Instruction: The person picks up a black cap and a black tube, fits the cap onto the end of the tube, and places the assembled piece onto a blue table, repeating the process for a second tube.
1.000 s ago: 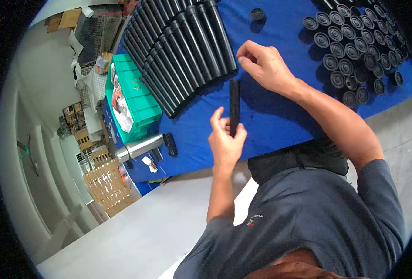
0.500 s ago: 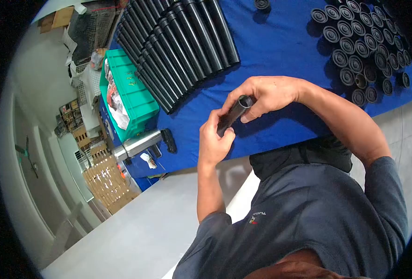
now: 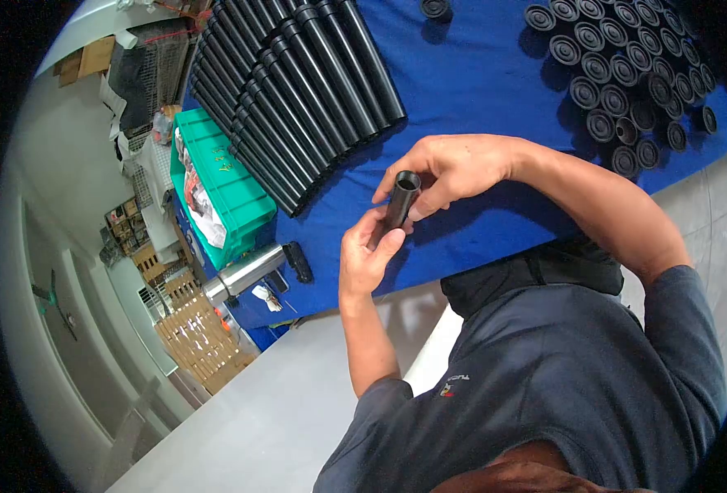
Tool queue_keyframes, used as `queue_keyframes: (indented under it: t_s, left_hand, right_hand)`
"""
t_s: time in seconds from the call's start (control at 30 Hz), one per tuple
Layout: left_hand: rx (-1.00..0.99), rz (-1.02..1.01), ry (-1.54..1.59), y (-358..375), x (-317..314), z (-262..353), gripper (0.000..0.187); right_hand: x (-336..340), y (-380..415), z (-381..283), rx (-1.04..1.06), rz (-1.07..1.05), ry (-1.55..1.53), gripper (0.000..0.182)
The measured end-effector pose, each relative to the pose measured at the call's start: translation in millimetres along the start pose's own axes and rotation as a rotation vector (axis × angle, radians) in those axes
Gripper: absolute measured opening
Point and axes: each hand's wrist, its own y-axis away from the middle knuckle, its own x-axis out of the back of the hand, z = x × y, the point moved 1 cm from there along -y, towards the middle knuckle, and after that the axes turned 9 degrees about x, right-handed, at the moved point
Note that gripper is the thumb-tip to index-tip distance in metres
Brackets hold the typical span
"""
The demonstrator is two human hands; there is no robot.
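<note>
A short black tube [image 3: 403, 200] stands tilted between my hands, its open round end facing up toward me. My left hand [image 3: 367, 261] is wrapped round its lower part, the thumb lying across the front. From the upper right, my right hand [image 3: 462, 170] closes about the tube, with fingers behind it and the thumb at its near side. The tube's lower end is hidden in my left hand. Long black tubes [image 3: 331, 82] lie side by side on the blue cloth [image 3: 462, 90] beyond my left hand.
Many round black caps [image 3: 614, 101] stand grouped at the right, and a single cap [image 3: 435, 7] sits at the far edge. At the left are a green crate [image 3: 244, 201] with white and reddish contents, a steel flask [image 3: 248, 273] and a dark phone-like object [image 3: 278, 281].
The tube has shifted slightly left in both hands and is now held more upright. The whole view has shifted a little, so the table items sit further left.
</note>
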Motion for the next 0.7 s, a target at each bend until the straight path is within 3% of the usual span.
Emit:
queue_keyframes:
  t_s: [0.13,0.23,0.37,0.47,0.53,0.6,0.7]
  left_hand:
    - [-0.142,0.150,-0.099,-3,-8,-7,0.042]
    - [-0.053,0.127,-0.298,0,2,-11,0.039]
    - [-0.344,0.175,0.452,4,-11,-1,0.030]
    - [-0.284,0.137,0.983,7,-12,2,0.027]
    - [-0.178,0.139,1.210,1,-15,-19,0.024]
    - [-0.134,-0.022,1.389,-7,-19,-46,0.034]
    - [-0.076,0.014,1.477,-10,-40,-55,0.044]
  right_hand:
    - [3,-1,4,-0.011,0.010,0.046,0.047]
    - [5,-3,11,0.033,-0.005,0.104,0.055]
    - [2,0,-3,0.025,0.026,0.300,0.077]
    - [-2,1,1,0.019,-0.061,0.297,0.090]
    - [-4,1,-7,0.034,-0.096,0.206,0.088]
    - [-2,-1,-6,0.057,-0.114,0.204,0.086]
    - [-2,-1,3,0.003,-0.169,0.155,0.075]
